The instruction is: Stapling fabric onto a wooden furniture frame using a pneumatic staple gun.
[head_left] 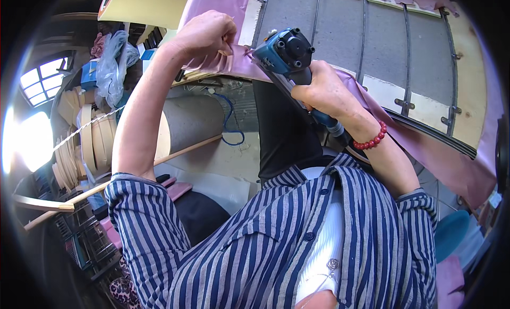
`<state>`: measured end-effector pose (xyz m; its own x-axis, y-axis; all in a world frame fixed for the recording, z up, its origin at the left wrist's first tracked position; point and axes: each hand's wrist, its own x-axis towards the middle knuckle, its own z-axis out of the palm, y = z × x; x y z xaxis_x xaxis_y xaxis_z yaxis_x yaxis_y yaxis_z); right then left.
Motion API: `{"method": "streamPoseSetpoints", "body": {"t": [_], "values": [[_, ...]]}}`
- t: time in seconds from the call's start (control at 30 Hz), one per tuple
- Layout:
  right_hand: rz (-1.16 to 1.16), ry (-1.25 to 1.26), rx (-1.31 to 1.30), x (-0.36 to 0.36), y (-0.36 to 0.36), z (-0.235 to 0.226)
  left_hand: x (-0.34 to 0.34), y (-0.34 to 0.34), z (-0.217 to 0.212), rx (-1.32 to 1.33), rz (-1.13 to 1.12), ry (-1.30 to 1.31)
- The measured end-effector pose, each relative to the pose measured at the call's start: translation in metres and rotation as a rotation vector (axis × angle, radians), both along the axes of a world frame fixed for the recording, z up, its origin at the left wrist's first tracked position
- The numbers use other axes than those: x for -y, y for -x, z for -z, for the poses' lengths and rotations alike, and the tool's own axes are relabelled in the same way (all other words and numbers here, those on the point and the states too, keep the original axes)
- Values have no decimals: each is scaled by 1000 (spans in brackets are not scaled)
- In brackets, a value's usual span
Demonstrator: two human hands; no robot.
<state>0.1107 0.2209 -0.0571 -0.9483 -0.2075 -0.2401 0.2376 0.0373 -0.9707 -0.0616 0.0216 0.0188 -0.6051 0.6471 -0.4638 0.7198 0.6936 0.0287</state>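
While right hand (329,91) grips it, stapler (287,56) points upper-left, left hand (207,35) pinching fabric (234,62).

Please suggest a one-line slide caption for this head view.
Left hand pulls mauve fabric taut over a frame edge while right hand presses a blue staple gun against it.

- The pink fabric (234,62) looks like smooth cloth with a soft sheen.
- The blue tool (284,54) has a matt plastic body and a black top.
- The frame board (473,86) is pale, bare wood.
- The red bracelet (372,139) has glossy beads.
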Motion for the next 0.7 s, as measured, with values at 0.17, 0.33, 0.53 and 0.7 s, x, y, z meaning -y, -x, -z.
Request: {"method": "streamPoseSetpoints", "body": {"t": [0.17,0.33,0.53,0.7], "values": [[-26,-7,17,1,3,0,4,-13,15,-267,99,-95],[-27,7,-4,6,12,8,12,-12,24,-213,-31,-314],[-63,62,-32,12,25,13,12,-5,26,-252,-18,-255],[-52,55,-61,19,31,7,19,-1,35,-215,-26,-356]]}}
